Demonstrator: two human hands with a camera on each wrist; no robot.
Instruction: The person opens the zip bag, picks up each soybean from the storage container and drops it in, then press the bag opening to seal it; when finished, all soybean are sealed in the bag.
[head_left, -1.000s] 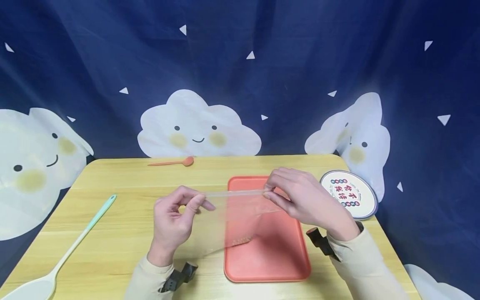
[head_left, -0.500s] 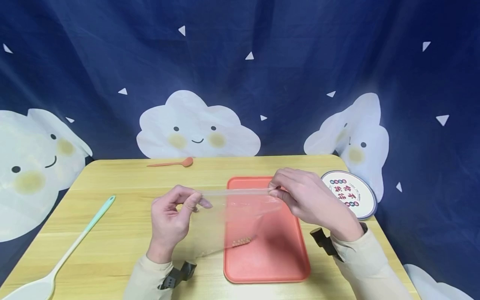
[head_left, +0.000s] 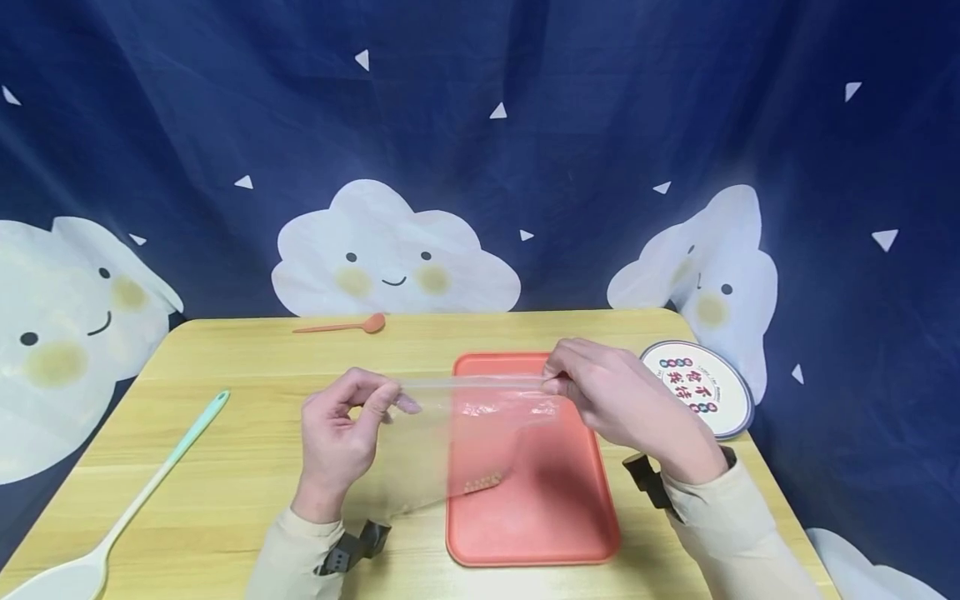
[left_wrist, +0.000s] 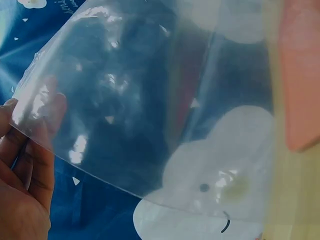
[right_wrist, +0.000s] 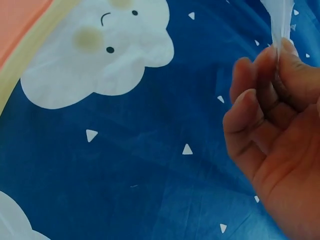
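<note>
A clear zip-top plastic bag (head_left: 420, 458) is stretched between both hands, above the table and partly over a red tray (head_left: 536, 533). My left hand (head_left: 341, 442) pinches one top corner of it between thumb and fingers; the left wrist view shows the film (left_wrist: 135, 100) spread wide. At the opposite top corner my right hand (head_left: 618, 400) pinches the strip, and the right wrist view shows thumb and forefinger closed on the film (right_wrist: 281, 20). Small pale beige pieces (head_left: 482, 482) show at the bag's lower part; whether they are inside it I cannot tell.
An oval white plate (head_left: 701, 387) with printed characters lies at the table's right edge. A small red spoon (head_left: 345, 325) is near the back edge. On the left lies a long white spoon (head_left: 142, 500) with a green handle end. A blue cloud-print curtain (head_left: 570, 108) hangs behind.
The right hand has moved slightly right and the left hand slightly left, so the bag's top strip spans a bit wider. Both hands keep their pinch.
</note>
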